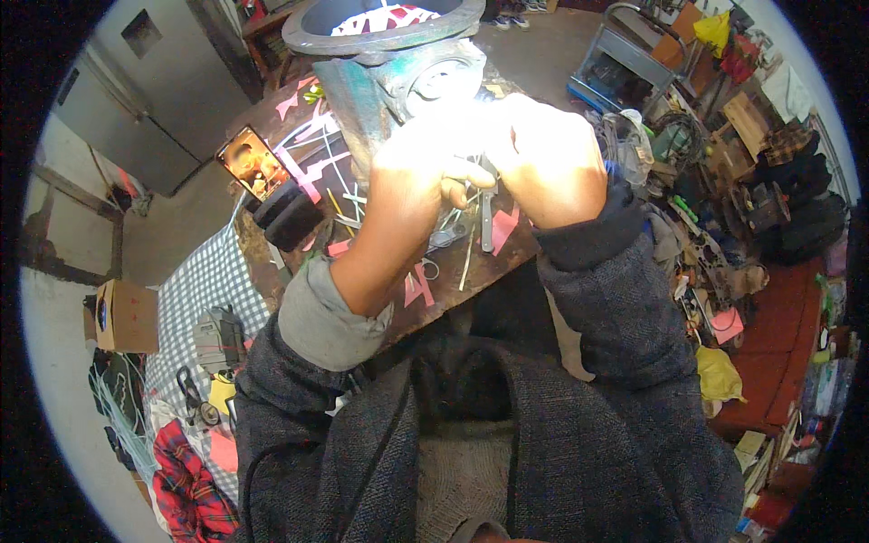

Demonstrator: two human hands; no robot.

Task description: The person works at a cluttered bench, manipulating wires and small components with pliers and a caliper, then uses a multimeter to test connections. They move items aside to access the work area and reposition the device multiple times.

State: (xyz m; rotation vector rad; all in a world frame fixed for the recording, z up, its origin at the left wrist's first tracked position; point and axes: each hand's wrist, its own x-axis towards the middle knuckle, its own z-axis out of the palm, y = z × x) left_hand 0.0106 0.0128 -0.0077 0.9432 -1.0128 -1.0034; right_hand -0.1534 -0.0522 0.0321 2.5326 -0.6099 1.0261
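Observation:
A worn green metal motor housing point(362, 86) stands upright on the far part of the table, with red and white material inside its wide rim. Both my hands are at its near side, under a glaring light that washes out the fingertips. My left hand point(421, 167) has its fingers curled inward, the lower ones folded. Beside it, my right hand point(552, 163) is bent toward the same spot with its fingers closed. Whatever lies between the fingers is lost in the glare. Below the hands, a grey-handled knife point(487, 224) lies on the table.
Pink paper scraps point(418, 288) and thin strips litter the dark table point(398, 330). A lit phone point(253, 165) leans by a black case point(288, 215) at left. Checkered cloth point(195, 281) lies nearer. A metal cart point(625, 59) and piled clutter stand at right.

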